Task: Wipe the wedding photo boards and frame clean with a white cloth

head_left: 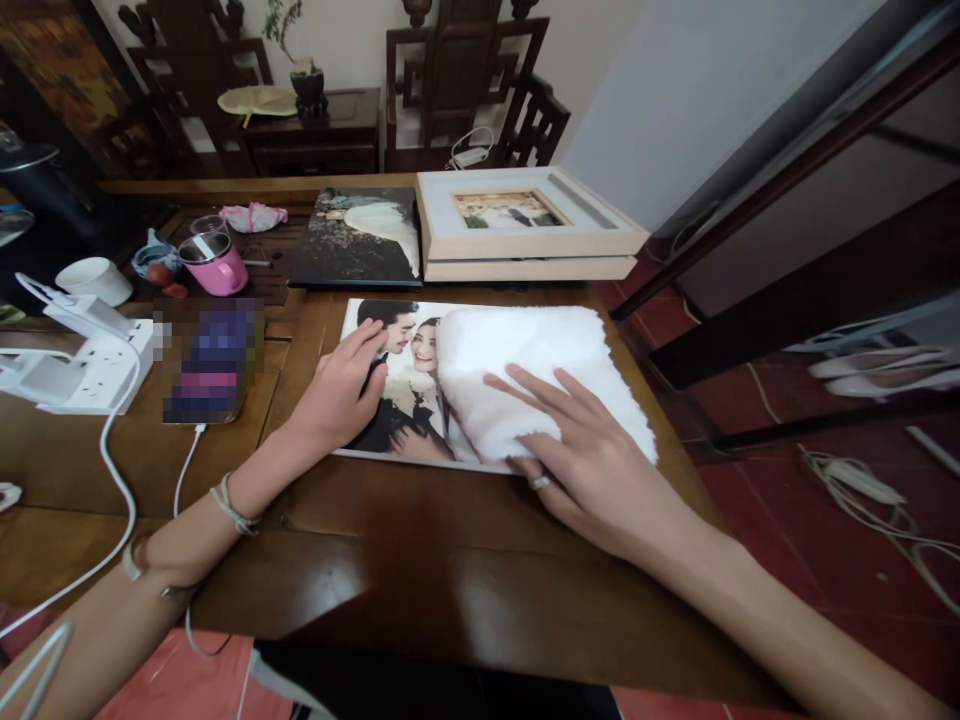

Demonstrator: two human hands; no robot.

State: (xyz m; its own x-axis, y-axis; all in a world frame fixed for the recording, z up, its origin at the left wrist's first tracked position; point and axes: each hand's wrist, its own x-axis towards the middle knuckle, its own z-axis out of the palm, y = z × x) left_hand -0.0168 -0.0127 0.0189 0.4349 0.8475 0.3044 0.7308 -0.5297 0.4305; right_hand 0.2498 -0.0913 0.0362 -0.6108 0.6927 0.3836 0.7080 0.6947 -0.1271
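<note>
A photo album with a couple's portrait on its cover lies flat on the wooden table. My left hand rests on the cover's left side, its fingers stretched out and holding nothing. A fluffy white cloth covers the right part of the album. On top of this cloth is my right hand, with some fingers spread over the pile. The cloth's folded lower-left corner is gripped at the thumb side, where a ring shows. The right palm is hidden.
Behind the album stand a dark photo panel and a pale framed box. To the left are a pink mug, a white cup, a blurred phone and a power strip with cables. The table's right edge borders red floor tiles.
</note>
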